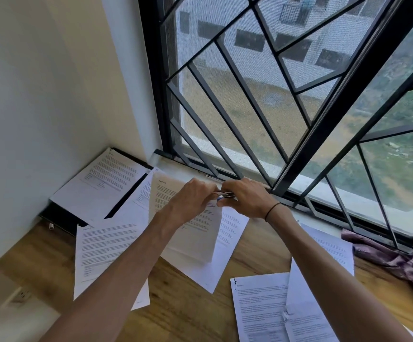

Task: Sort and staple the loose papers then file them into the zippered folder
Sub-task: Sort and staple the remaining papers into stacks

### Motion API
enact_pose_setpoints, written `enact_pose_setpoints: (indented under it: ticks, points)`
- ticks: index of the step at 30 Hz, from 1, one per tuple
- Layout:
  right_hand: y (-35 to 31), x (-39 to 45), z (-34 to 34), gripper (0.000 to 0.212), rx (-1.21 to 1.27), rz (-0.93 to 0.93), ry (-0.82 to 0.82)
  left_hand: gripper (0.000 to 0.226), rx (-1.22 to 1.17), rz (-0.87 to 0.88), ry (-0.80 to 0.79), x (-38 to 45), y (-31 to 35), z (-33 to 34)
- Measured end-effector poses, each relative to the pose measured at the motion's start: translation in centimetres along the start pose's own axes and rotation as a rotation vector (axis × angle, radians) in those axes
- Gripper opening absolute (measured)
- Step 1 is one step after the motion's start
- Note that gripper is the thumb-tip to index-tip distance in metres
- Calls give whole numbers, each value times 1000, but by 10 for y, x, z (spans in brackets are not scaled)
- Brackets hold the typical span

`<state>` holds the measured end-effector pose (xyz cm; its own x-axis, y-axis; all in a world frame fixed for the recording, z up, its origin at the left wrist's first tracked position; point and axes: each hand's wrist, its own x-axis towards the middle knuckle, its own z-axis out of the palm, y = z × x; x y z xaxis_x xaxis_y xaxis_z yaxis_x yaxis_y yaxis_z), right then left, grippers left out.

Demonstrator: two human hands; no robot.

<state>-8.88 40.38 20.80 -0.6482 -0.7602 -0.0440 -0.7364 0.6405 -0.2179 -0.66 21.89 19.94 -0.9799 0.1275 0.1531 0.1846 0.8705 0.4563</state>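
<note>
Both hands meet above the wooden table near the window sill. My left hand [192,196] holds the top right corner of a raised set of printed papers [190,233]. My right hand [246,197] grips a small stapler [225,195] with a metal top and blue base at that same corner. A black zippered folder [59,213] lies open at the far left against the wall, with a printed sheet [101,181] on it. Loose printed sheets lie around: one at the left [101,255], one under the raised set [227,238], several at the lower right [262,307].
The wooden table [180,312] meets a white wall on the left and a barred window [249,107] behind. A crumpled purple cloth [393,262] lies at the right by the sill. A small metal clip [51,226] sits at the folder's edge.
</note>
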Motion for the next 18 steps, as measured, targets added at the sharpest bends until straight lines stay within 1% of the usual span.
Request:
enact_pose_setpoints:
  ticks: [3, 6, 11, 15, 18]
  points:
    - [1, 2, 4, 37, 24, -9, 3, 15, 20, 20, -5, 1, 1, -1]
    - [3, 3, 7, 37, 27, -15, 11, 14, 14, 20, -12, 2, -1, 0]
    - [2, 4, 13, 37, 27, -5, 73, 9, -16, 24, -67, 3, -5, -2]
    - [3, 3, 18, 33, 1, 0, 93, 20, -38, 36, -170, 5, -8, -9]
    - [3, 5, 18, 32, 14, 3, 62, 22, -27, 18, -174, 6, -10, -9]
